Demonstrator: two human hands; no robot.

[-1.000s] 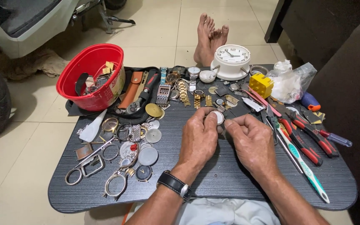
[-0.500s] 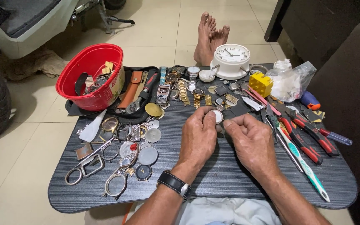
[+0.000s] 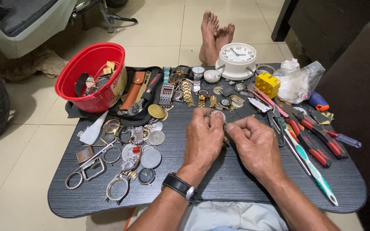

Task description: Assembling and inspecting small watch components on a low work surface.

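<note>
My left hand pinches a small round silver watch case between thumb and fingers, just above the dark tray table. A black wristwatch is strapped on that wrist. My right hand sits close beside it, fingertips closed on a thin metal tool whose tip points toward the case; the tool is mostly hidden. Both hands hover over the middle of the table.
A red bowl of parts stands at the back left, a white alarm clock at the back centre, a yellow block and plastic bag at the right. Watch faces, bands, pliers and a toothbrush lie around. Bare feet rest beyond.
</note>
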